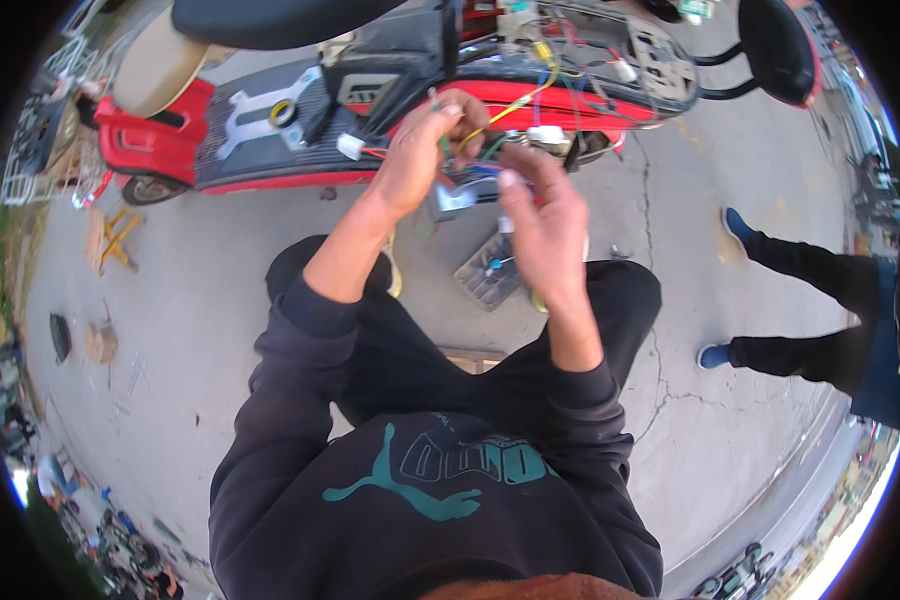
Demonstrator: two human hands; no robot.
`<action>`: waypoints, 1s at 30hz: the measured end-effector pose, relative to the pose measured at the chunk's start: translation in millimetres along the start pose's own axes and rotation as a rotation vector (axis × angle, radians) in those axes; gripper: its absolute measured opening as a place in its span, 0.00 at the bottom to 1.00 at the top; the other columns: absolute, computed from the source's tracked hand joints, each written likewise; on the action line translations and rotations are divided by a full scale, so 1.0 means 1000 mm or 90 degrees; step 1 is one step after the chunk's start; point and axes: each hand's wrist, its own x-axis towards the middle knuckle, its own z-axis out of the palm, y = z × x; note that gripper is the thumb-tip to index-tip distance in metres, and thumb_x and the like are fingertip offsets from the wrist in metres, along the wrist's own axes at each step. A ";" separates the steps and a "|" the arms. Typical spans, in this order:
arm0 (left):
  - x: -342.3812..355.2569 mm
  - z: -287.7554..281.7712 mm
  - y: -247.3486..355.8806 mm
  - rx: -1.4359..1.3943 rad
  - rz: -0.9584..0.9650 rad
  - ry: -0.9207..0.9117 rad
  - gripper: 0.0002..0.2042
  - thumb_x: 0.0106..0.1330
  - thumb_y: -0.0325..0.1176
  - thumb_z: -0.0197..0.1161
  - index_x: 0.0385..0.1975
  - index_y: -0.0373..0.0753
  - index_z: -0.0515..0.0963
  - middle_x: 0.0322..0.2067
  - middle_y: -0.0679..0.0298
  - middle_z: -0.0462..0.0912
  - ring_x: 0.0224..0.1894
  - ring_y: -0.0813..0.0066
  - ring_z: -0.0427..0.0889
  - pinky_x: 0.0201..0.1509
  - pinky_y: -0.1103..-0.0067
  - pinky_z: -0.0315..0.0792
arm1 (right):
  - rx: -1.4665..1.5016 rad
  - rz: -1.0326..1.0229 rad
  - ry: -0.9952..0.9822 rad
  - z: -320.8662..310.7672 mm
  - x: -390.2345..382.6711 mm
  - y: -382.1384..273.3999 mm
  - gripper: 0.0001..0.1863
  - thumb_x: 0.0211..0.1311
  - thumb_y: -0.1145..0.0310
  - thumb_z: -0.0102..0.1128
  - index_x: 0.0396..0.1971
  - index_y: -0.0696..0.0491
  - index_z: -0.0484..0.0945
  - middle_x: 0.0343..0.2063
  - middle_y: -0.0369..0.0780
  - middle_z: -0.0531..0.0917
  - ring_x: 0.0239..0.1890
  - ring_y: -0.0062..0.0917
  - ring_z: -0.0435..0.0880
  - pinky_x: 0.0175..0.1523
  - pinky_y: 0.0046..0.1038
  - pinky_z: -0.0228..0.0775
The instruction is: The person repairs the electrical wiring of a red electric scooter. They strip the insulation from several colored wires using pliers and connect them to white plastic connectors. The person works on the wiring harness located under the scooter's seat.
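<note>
My left hand (417, 153) is closed on a thin green wire (444, 143) beside the scooter, its thumb and fingers pinched together. A yellow wire (511, 107) runs from the scooter's open rear down to these fingers. My right hand (552, 222) hovers close by, thumb and fingers apart and curved beside the wire bundle; no held thing shows in it. Between and below the hands hangs a silvery box-like part (458, 197) with coloured wires near it. White plugs (350, 147) sit at wire ends left of my left hand. The red scooter (270, 183) stands across the front, its rear uncovered.
A dark parts tray (488, 275) with small items lies on the concrete between my knees. A small yellow-legged stool (116, 240) stands at left. At right, a person's dark-trousered legs (805, 270) are nearby. A black seat (280, 18) overhangs the scooter's footboard.
</note>
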 end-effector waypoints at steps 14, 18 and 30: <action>-0.003 0.019 0.012 0.702 0.262 0.015 0.08 0.69 0.29 0.58 0.43 0.33 0.75 0.38 0.47 0.79 0.41 0.40 0.80 0.42 0.57 0.73 | -0.130 -0.106 0.077 0.005 0.035 -0.031 0.08 0.62 0.70 0.69 0.37 0.59 0.85 0.31 0.44 0.83 0.30 0.34 0.85 0.40 0.34 0.76; -0.008 0.020 0.020 0.594 0.311 0.003 0.08 0.71 0.28 0.60 0.46 0.34 0.78 0.35 0.49 0.81 0.36 0.45 0.82 0.39 0.63 0.75 | 0.012 -0.024 0.169 0.015 0.033 -0.021 0.07 0.66 0.70 0.67 0.37 0.59 0.84 0.33 0.45 0.85 0.32 0.35 0.85 0.41 0.33 0.77; 0.000 0.013 0.010 0.464 0.215 0.050 0.11 0.81 0.32 0.53 0.47 0.30 0.77 0.28 0.66 0.78 0.31 0.81 0.72 0.37 0.81 0.70 | -0.624 -0.497 0.034 -0.107 0.058 0.045 0.23 0.56 0.78 0.64 0.53 0.51 0.82 0.44 0.38 0.82 0.39 0.30 0.84 0.42 0.30 0.81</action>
